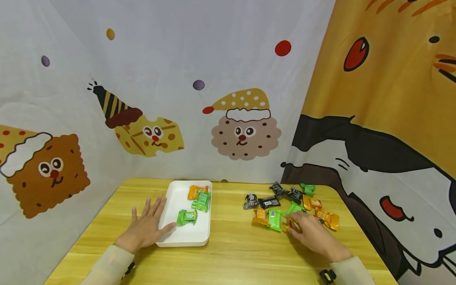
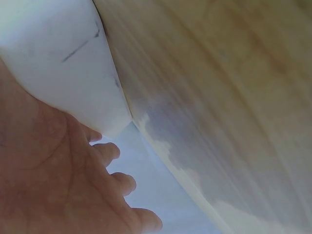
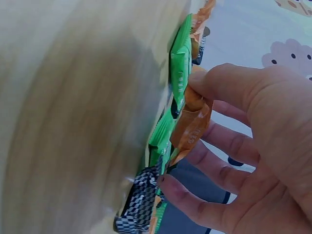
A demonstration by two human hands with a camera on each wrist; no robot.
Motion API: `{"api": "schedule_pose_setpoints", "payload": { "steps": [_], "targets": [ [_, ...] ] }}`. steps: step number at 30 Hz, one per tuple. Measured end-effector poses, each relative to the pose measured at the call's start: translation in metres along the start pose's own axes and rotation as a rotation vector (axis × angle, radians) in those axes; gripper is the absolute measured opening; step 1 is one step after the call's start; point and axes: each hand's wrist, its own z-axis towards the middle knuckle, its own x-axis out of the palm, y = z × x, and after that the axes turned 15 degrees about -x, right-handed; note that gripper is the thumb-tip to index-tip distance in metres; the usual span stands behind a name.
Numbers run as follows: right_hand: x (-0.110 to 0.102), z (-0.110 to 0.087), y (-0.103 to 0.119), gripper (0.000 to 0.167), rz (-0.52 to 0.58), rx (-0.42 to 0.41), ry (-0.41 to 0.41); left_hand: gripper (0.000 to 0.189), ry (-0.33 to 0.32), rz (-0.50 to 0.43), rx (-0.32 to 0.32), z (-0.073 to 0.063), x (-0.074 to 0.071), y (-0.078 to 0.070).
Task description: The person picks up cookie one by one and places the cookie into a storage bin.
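Observation:
My left hand (image 1: 147, 226) lies with fingers spread along the left edge of a white tray (image 1: 185, 240), the thumb over its near left part. Inside the tray are an orange wrapped snack (image 1: 194, 192) and two green ones, one green packet (image 1: 186, 217) nearer me. Over the pile at the right, my right hand (image 1: 316, 236) pinches an orange wrapped snack (image 3: 194, 126) between thumb and fingers. Right beside it in the right wrist view are a green packet (image 3: 181, 61) and a black checkered packet (image 3: 141, 200).
Several black, green and orange packets lie scattered on the right of the wooden table (image 1: 235, 253), among them a black packet (image 1: 269, 202) and an orange packet (image 1: 329, 220). A printed cloth (image 1: 199, 130) hangs behind the table and down its right side.

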Motion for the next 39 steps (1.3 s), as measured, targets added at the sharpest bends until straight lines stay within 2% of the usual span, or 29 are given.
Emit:
{"api": "schedule_pose_setpoints", "payload": {
  "steps": [7,20,29,39],
  "targets": [
    [-0.005,0.012,0.004,0.047,0.025,0.022,0.004,0.110,-0.008,0.008,0.005,0.000,0.001,0.002],
    [-0.005,0.036,0.016,0.047,0.062,0.020,0.027,0.110,0.012,0.028,0.001,-0.002,-0.002,-0.002],
    [0.002,0.061,0.033,0.041,0.030,-0.118,0.003,0.111,0.012,0.016,-0.001,-0.002,-0.002,0.000],
    [0.001,0.081,0.047,0.027,0.077,-0.212,-0.016,0.111,0.019,0.014,-0.005,-0.002,-0.003,0.000]
  ]
}}
